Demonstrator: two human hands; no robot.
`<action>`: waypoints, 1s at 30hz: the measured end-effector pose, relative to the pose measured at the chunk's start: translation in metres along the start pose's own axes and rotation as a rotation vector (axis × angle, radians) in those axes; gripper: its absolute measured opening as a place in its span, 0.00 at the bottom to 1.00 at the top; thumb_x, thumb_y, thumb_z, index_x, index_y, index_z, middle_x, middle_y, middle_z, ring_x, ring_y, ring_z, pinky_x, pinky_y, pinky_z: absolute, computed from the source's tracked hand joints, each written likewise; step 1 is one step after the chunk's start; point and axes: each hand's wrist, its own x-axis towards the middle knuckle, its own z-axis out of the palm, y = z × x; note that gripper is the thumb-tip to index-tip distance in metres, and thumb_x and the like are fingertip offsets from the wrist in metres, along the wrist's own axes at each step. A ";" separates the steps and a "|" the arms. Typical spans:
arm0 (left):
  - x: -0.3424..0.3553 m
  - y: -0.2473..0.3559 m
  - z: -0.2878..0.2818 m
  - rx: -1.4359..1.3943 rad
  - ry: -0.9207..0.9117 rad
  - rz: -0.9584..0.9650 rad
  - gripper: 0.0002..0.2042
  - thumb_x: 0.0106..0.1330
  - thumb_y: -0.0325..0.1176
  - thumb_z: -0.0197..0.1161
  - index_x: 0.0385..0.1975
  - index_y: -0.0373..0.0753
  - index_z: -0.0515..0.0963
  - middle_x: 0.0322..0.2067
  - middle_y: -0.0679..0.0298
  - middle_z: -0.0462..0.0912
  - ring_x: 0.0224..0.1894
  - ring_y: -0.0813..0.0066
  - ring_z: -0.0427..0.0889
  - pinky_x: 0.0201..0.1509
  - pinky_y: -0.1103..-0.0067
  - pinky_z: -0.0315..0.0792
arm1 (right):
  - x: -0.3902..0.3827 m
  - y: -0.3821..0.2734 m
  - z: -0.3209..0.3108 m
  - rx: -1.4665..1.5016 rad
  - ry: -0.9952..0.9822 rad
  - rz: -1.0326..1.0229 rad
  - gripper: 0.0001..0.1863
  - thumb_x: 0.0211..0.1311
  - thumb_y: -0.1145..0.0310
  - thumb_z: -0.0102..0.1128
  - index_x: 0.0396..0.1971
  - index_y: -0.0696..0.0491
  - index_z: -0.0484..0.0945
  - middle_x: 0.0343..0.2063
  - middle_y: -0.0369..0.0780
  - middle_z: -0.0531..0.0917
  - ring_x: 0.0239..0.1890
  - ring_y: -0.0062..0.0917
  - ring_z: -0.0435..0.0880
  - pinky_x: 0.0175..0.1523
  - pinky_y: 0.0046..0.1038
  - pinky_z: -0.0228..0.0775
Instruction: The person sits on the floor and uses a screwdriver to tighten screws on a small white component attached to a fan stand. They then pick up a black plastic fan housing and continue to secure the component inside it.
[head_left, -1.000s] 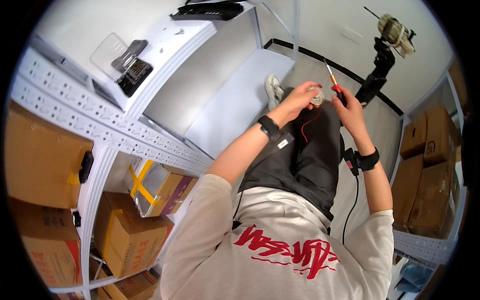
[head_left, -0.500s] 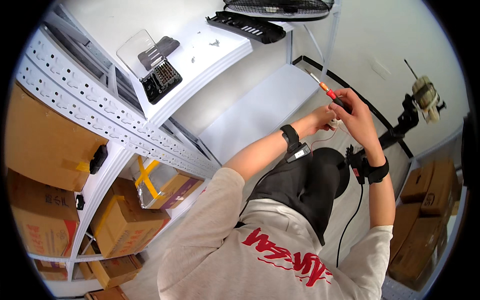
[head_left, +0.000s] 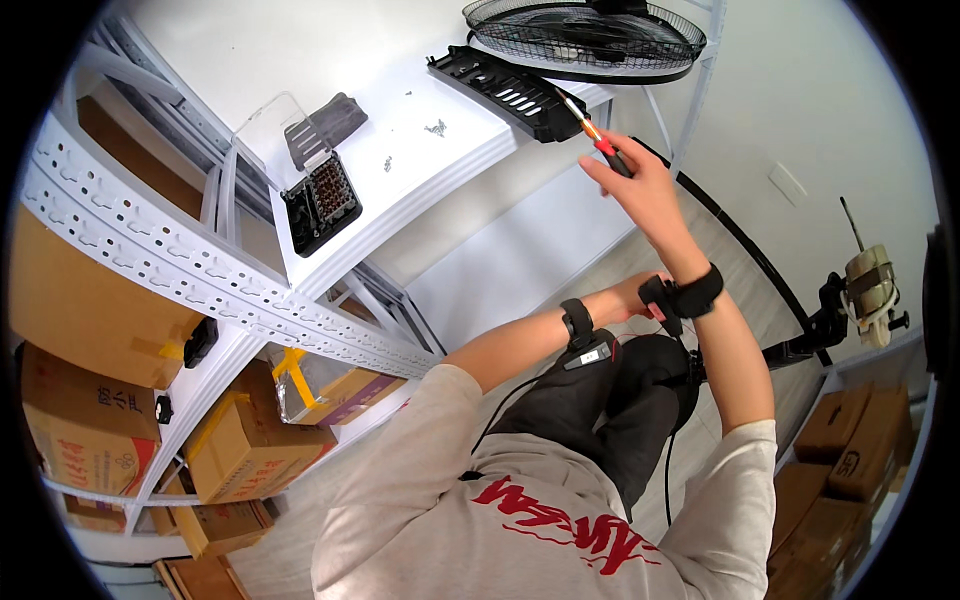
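A white shelf (head_left: 430,165) runs along the left wall, carrying an open black case (head_left: 325,200) of bits with its clear lid raised, a dark grey piece (head_left: 340,118) behind that lid, two small heaps of screws (head_left: 437,128), a slatted black panel (head_left: 500,90) and a round wire fan cage (head_left: 590,40). The right hand (head_left: 630,175) grips a red-and-black screwdriver (head_left: 602,145) near the panel's right end; whether its tip touches is unclear. The left hand (head_left: 645,292) is low, partly behind the right wrist, so its grasp cannot be told. A pale motor (head_left: 868,285) sits on a black pole (head_left: 800,347) at right. Cardboard boxes (head_left: 90,420) fill racks on both sides, above a pale floor (head_left: 350,490); a dark skirting strip (head_left: 740,235) edges the white wall (head_left: 760,130).
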 end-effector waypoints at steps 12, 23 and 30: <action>-0.016 -0.009 0.004 0.202 0.113 -0.160 0.05 0.69 0.35 0.59 0.41 0.45 0.77 0.34 0.72 0.77 0.27 0.79 0.77 0.28 0.81 0.71 | 0.036 -0.004 0.035 0.026 0.034 -0.010 0.25 0.61 0.54 0.65 0.55 0.49 0.78 0.36 0.34 0.86 0.31 0.16 0.85 0.36 0.18 0.70; -0.036 -0.004 0.025 0.210 0.063 -0.168 0.09 0.71 0.37 0.57 0.46 0.44 0.77 0.30 0.72 0.76 0.28 0.82 0.76 0.30 0.82 0.68 | 0.039 0.015 0.024 0.075 0.199 0.107 0.20 0.55 0.51 0.71 0.34 0.52 0.79 0.24 0.32 0.85 0.32 0.13 0.84 0.35 0.15 0.62; -0.043 -0.013 0.030 0.238 0.030 -0.188 0.07 0.71 0.36 0.56 0.43 0.45 0.77 0.29 0.72 0.77 0.28 0.80 0.78 0.29 0.81 0.68 | 0.018 0.002 0.014 0.208 0.233 0.201 0.16 0.55 0.54 0.71 0.32 0.50 0.77 0.24 0.33 0.85 0.18 0.08 0.65 0.25 0.17 0.54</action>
